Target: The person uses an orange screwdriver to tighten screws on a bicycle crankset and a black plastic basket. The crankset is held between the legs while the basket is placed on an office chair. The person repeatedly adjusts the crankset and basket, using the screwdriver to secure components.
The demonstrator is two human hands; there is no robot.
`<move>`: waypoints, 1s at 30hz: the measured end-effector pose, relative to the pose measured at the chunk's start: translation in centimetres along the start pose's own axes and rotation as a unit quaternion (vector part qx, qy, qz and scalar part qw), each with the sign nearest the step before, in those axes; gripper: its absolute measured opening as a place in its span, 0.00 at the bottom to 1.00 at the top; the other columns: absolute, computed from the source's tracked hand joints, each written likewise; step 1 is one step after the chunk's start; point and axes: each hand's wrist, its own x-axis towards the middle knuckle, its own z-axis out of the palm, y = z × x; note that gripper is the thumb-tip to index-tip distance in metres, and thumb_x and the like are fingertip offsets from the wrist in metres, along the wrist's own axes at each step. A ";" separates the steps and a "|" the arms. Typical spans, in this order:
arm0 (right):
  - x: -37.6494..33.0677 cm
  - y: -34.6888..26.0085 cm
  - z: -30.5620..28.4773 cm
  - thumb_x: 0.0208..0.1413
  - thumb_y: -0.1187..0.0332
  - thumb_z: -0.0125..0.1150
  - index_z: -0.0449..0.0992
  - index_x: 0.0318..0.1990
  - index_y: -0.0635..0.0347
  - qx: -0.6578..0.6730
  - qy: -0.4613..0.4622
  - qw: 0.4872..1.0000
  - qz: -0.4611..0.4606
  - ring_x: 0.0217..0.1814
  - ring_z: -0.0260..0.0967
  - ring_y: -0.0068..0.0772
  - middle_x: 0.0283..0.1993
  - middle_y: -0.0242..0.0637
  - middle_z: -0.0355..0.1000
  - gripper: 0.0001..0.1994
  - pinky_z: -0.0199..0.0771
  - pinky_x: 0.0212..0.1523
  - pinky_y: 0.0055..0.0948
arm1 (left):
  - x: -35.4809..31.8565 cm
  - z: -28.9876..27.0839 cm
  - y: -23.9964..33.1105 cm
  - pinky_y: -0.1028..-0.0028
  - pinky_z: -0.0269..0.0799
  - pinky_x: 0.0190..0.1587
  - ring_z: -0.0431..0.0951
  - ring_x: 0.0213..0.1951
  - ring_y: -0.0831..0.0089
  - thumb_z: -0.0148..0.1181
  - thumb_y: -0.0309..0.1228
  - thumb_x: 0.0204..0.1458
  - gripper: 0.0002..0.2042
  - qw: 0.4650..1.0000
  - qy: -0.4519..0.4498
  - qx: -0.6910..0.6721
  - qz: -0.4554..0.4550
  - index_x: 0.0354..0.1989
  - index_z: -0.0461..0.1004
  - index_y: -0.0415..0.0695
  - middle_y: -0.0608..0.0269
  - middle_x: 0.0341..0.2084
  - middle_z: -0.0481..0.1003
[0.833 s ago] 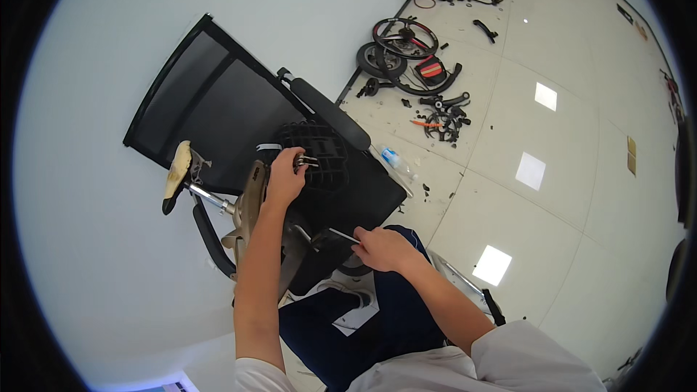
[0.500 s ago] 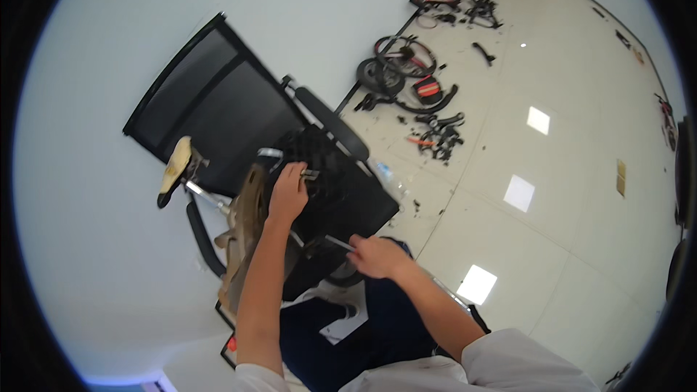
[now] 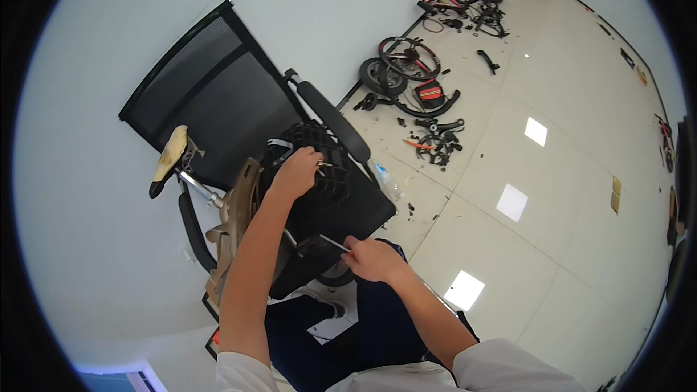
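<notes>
My left hand (image 3: 298, 174) is closed over a black plastic crate-like basket (image 3: 335, 178) on the chair seat. A small shiny metal piece (image 3: 324, 165) sticks out from its fingertips; its exact kind is too small to tell. Lower and to the right, my right hand (image 3: 374, 259) is wrapped round a screwdriver (image 3: 334, 243), its thin metal shaft pointing up and left and a bit of red showing at the fingers. Left of the basket stands a brown bike body (image 3: 231, 210) with a metal seat post (image 3: 200, 187) and a worn yellowish saddle (image 3: 173, 156).
A black mesh office chair (image 3: 218, 94) stands against the white wall, its right armrest (image 3: 332, 120) beside the basket. On the tiled floor lie a bicycle wheel (image 3: 409, 58), a black-and-red bag (image 3: 430, 94), loose bike parts (image 3: 435, 147) and a clear plastic bottle (image 3: 388, 180).
My left hand has moved slightly right and up over the basket with the small metal piece. My right hand keeps its hold on the screwdriver and has shifted slightly left. The view has shifted a little.
</notes>
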 end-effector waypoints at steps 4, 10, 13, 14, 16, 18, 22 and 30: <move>0.0 0.2 0.4 0.58 0.63 0.54 0.69 0.40 0.64 -0.004 -0.010 1.000 0.001 0.33 0.75 0.58 0.27 0.53 0.75 0.12 0.75 0.36 0.50 | 0.5 0.0 0.5 0.61 0.70 0.42 0.73 0.39 0.51 0.56 0.21 0.50 0.07 0.998 0.034 0.047 0.036 0.38 0.75 0.39 0.52 0.32 0.71; -0.1 0.1 0.0 0.58 0.62 0.54 0.70 0.41 0.63 -0.019 -0.016 1.000 0.007 0.34 0.74 0.58 0.27 0.52 0.75 0.13 0.74 0.37 0.49 | 0.5 -0.3 0.6 0.62 0.72 0.40 0.75 0.36 0.53 0.56 0.21 0.52 0.07 0.997 -0.052 -0.062 0.014 0.38 0.76 0.38 0.52 0.32 0.73; 0.0 0.0 -0.1 0.58 0.62 0.54 0.71 0.41 0.63 -0.025 -0.010 1.000 0.011 0.34 0.74 0.58 0.28 0.52 0.75 0.13 0.75 0.38 0.49 | -0.3 0.0 0.6 0.64 0.71 0.39 0.75 0.35 0.54 0.56 0.21 0.52 0.06 0.998 -0.027 -0.057 0.003 0.38 0.75 0.37 0.53 0.33 0.72; 0.0 0.0 -0.2 0.58 0.62 0.54 0.71 0.41 0.64 -0.017 -0.010 1.000 0.014 0.34 0.74 0.58 0.28 0.52 0.75 0.13 0.75 0.38 0.49 | -0.7 -0.1 0.5 0.64 0.71 0.39 0.75 0.35 0.55 0.56 0.20 0.53 0.06 0.999 -0.007 -0.043 0.023 0.39 0.75 0.37 0.54 0.33 0.72; 0.0 0.0 -0.6 0.58 0.61 0.55 0.71 0.41 0.64 0.006 -0.004 1.000 0.026 0.35 0.74 0.58 0.28 0.52 0.75 0.14 0.74 0.38 0.49 | -1.5 -0.6 0.5 0.65 0.71 0.38 0.75 0.34 0.57 0.56 0.20 0.53 0.07 0.998 0.016 -0.049 0.038 0.39 0.74 0.37 0.55 0.33 0.72; -0.1 0.2 -1.6 0.58 0.59 0.56 0.72 0.39 0.65 0.034 0.007 0.999 0.041 0.36 0.74 0.58 0.28 0.53 0.75 0.15 0.74 0.39 0.48 | -2.5 -2.0 0.4 0.66 0.70 0.37 0.75 0.32 0.59 0.56 0.19 0.53 0.07 0.995 0.023 -0.089 0.028 0.40 0.74 0.37 0.56 0.33 0.72; 0.5 -0.1 -4.0 0.57 0.57 0.58 0.72 0.32 0.67 0.087 0.143 0.979 0.118 0.35 0.73 0.60 0.26 0.54 0.73 0.18 0.73 0.38 0.46 | -4.8 -5.6 2.1 0.71 0.70 0.36 0.76 0.32 0.65 0.56 0.19 0.53 0.08 0.983 0.094 -0.147 -0.049 0.42 0.74 0.37 0.57 0.35 0.74; 3.3 -1.9 -2.2 0.58 0.56 0.63 0.72 0.44 0.64 0.492 0.232 0.824 0.159 0.13 0.60 0.18 0.31 0.35 0.76 0.18 0.65 0.13 0.20 | -8.6 -5.0 4.1 0.74 0.71 0.37 0.76 0.33 0.69 0.56 0.18 0.53 0.08 0.964 0.153 -0.212 -0.037 0.42 0.74 0.35 0.58 0.33 0.74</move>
